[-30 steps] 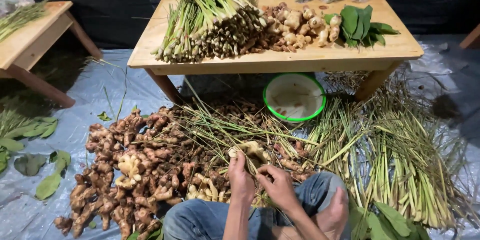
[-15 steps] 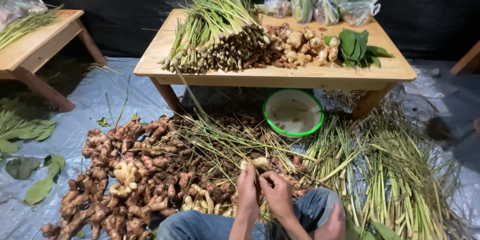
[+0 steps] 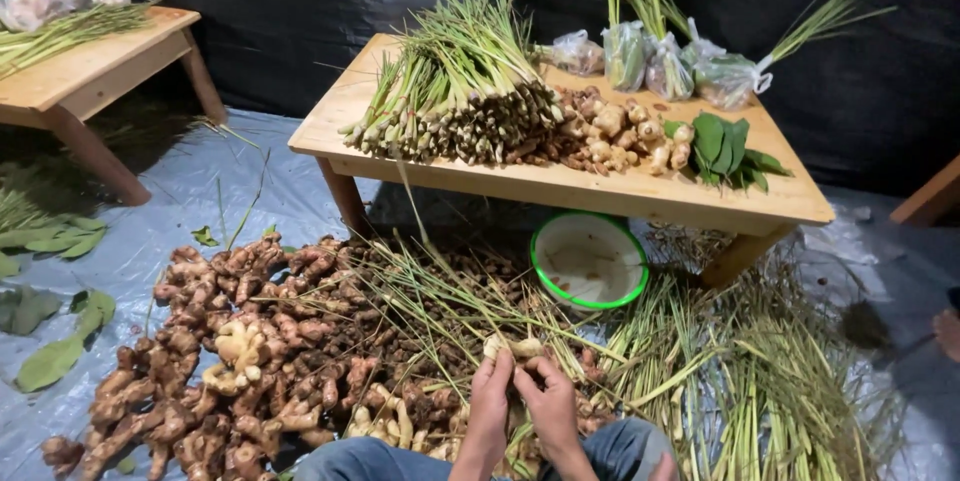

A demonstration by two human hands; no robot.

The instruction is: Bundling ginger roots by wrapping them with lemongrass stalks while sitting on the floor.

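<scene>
Root piece (image 3: 512, 347): pale, knobby, held at lower centre of the frame between both hands, just above the root pile (image 3: 230, 351) on the grey floor sheet (image 3: 180, 201). It looks like a ginger-type rhizome, though its exact kind cannot be confirmed at this size.

Handling note: a knobby rhizome is best supported from both ends, with pressure kept on the thick lobes and not on the thin offshoots, which would likely snap. Keep the piece close above the pile so that a dropped fragment lands among the roots.

Hand pose: left hand (image 3: 490, 396) and right hand (image 3: 550, 401) rise side by side from the lower edge, palms turned inward, fingers curled up and over. Each grip is closed on the root piece, the left on its left end, the right on its right end.

Surroundings: lemongrass stalks (image 3: 740, 391) lie at lower right. A green-rimmed bowl (image 3: 588, 261) sits under the tabletop (image 3: 560, 191), which carries a lemongrass bundle (image 3: 460, 91), more roots and leaves.
</scene>
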